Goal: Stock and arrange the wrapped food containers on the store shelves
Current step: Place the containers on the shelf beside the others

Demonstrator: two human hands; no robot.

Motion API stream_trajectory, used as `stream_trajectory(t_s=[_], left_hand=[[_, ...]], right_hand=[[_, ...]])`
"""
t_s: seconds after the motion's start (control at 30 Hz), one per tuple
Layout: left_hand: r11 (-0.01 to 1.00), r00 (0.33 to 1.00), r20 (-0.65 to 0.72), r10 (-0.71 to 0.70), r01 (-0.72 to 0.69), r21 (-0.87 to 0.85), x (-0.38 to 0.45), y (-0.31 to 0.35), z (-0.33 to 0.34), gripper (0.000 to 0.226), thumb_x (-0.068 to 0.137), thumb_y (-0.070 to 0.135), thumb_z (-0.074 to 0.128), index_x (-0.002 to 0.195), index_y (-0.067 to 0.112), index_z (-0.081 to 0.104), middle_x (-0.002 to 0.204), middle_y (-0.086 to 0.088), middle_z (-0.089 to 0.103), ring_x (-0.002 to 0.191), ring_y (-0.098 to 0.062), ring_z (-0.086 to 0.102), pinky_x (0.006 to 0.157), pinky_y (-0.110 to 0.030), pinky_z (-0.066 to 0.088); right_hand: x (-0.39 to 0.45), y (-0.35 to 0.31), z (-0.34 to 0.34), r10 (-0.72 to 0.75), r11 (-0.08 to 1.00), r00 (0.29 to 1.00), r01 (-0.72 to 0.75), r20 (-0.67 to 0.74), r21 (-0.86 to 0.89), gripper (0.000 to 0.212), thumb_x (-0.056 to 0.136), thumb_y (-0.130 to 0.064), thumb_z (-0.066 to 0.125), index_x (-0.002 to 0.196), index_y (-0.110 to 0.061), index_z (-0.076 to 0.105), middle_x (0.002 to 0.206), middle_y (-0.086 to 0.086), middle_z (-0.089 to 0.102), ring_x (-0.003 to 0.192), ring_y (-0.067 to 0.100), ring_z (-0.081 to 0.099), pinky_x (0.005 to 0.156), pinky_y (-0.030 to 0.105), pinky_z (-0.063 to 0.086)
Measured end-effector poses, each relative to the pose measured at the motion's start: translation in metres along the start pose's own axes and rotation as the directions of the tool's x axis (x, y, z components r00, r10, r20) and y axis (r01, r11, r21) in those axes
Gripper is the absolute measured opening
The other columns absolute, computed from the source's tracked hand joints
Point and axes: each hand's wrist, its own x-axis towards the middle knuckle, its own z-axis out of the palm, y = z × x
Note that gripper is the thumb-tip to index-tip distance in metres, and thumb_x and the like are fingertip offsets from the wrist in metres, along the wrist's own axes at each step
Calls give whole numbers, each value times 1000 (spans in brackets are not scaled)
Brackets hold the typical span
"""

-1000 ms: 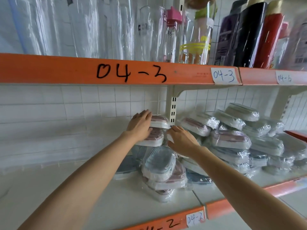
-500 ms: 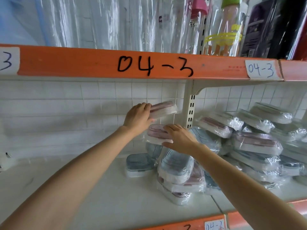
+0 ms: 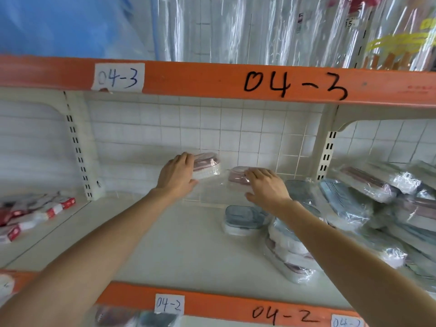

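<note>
The person is midway through carrying wrapped containers from the heap to the bare stretch of shelf. The left hand holds a pink-lidded container aloft near the tiled back wall, its grip curled around the near end; the right hand lies over a second pink container, fingers seemingly curved on it. Next, probably, both want setting down side by side. One blue container lies alone; the pile (blurred wrapping) defies counting.
</note>
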Motion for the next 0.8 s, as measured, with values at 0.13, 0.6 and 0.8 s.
stream_trajectory(t_s=[0.13,0.6,0.8], left_hand=[[988,974,171,-152,146,47,-41,-45,4,55,85,33,66,126,7,38,128,-10,51,113,-28,52,84,-36,43],[988,875,466,-132,154,-11,-141,-108,40,74,78,50,69,130,6,38,135,-11,35,127,-27,37,103,-32,30],[951,752,585,-303,278,135,-130,-97,65,97,88,59,51,150,7,-2,158,-9,1,145,-26,1,116,-46,7]], right_hand=[[9,-50,9,-137,990,990,136,16,37,57,88,-33,55,138,-13,37,146,4,39,135,20,33,109,25,15],[-21,-129,81,-296,941,928,242,225,237,77,79,-63,56,137,-18,35,140,4,33,130,24,32,107,36,26],[-16,-133,95,-169,930,885,-3,434,368,100,79,-67,52,149,-12,7,149,9,23,136,29,22,107,43,30]])
